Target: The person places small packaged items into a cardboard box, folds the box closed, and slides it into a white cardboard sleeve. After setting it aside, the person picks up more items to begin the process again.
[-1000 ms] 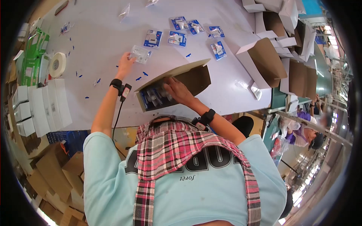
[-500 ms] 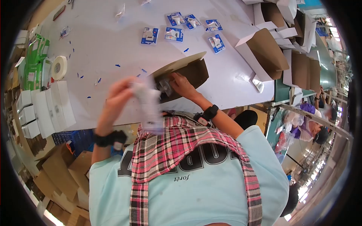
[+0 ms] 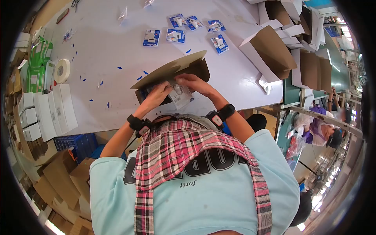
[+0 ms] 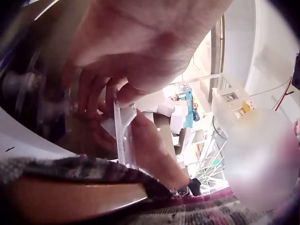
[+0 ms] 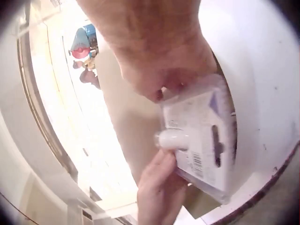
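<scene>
Both hands meet over an open cardboard box (image 3: 188, 62) near the table's front edge. A clear blister pack with a printed card (image 3: 181, 98) is between them. My left hand (image 3: 158, 95) pinches its edge; in the left wrist view, thumb and fingers of the left hand (image 4: 136, 56) close on the clear plastic (image 4: 123, 136). The right hand (image 3: 194, 84) holds the pack's other side, and in the right wrist view the right hand (image 5: 164, 61) grips the top of the pack (image 5: 192, 126). Other packs inside the box are mostly hidden by the hands.
Several blue-and-white packs (image 3: 175, 35) lie farther back on the table (image 3: 102, 43), with small blue pieces scattered about. Open white boxes (image 3: 254, 51) stand at the right. A tape roll (image 3: 62, 71), flat white boxes (image 3: 58, 111) and green cartons (image 3: 38, 66) are at the left.
The left hand has brought the clear pack from the table back to the box, where both hands now hold it. The right hand has risen from inside the box onto the pack.
</scene>
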Demonstrator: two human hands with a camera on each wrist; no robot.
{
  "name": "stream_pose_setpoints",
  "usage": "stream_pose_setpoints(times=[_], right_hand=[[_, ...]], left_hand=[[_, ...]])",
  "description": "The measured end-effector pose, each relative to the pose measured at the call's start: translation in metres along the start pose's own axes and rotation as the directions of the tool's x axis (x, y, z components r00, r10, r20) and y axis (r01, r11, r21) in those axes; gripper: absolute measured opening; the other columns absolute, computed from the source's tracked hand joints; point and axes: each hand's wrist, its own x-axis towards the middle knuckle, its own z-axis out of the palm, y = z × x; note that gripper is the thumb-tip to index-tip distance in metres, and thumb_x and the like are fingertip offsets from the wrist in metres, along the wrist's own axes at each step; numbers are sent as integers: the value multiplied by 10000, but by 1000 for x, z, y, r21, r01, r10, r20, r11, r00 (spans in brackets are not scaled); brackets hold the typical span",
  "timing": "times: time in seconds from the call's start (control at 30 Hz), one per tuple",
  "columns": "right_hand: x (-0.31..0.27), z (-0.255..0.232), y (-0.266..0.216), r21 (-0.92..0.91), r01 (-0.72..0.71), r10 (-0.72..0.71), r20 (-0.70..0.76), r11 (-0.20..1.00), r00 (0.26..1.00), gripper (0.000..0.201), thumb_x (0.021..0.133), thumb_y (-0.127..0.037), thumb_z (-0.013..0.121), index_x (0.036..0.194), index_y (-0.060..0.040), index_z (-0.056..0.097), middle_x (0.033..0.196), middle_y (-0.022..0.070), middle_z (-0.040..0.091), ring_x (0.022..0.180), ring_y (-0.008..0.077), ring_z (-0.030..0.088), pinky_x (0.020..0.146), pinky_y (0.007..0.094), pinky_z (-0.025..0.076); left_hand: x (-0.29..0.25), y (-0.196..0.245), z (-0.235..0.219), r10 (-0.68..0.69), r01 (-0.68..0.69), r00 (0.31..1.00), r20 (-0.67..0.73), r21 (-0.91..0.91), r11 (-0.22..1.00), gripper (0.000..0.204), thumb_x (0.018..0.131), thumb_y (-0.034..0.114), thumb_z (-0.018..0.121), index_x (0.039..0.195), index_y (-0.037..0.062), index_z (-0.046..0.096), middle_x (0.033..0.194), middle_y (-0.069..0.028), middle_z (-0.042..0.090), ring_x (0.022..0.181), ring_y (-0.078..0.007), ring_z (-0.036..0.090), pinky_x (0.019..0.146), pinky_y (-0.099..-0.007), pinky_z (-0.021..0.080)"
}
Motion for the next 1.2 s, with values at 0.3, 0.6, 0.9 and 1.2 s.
stream_pose_setpoints(times=[0.3, 0.6, 0.9, 1.2], right_hand=[[8, -28, 7, -501, -12, -151, -284, 865, 947, 402, 727, -353, 702, 971, -39, 641, 856, 134, 650, 799, 258, 634, 689, 350, 490], [84, 16, -7, -863, -215, 78, -202, 456, 976, 391, 755, -334, 646, 988, -20, 648, 860, 198, 663, 873, 276, 662, 653, 411, 537], [53, 21, 16, -694, 123, -251, -86, 710, 964, 459, 755, -200, 674, 1151, -13, 538, 971, 204, 616, 840, 320, 631, 737, 410, 498], [45, 25, 29, -460, 154, -257, -170, 875, 951, 407, 759, -186, 626, 1123, -14, 566, 932, 208, 637, 898, 326, 618, 798, 375, 485]], left_hand=[[-6, -7, 10, 302, -266, 952, -57, 343, 901, 151, 866, 105, 512, 954, 6, 583, 963, -128, 574, 985, -281, 536, 827, -364, 439], [-3, -36, 24, 440, -462, 865, 243, 727, 508, 151, 716, 74, 555, 832, 26, 639, 952, -66, 590, 1051, -234, 476, 967, -318, 365], [-11, -22, 18, 507, -496, 847, 163, 587, 640, 160, 729, 23, 556, 872, 9, 625, 983, -76, 585, 1080, -261, 483, 949, -347, 399], [-16, -5, 10, 445, -322, 893, -71, 591, 740, 300, 769, 37, 588, 1067, 14, 565, 1147, -126, 541, 1160, -280, 462, 986, -382, 376]])
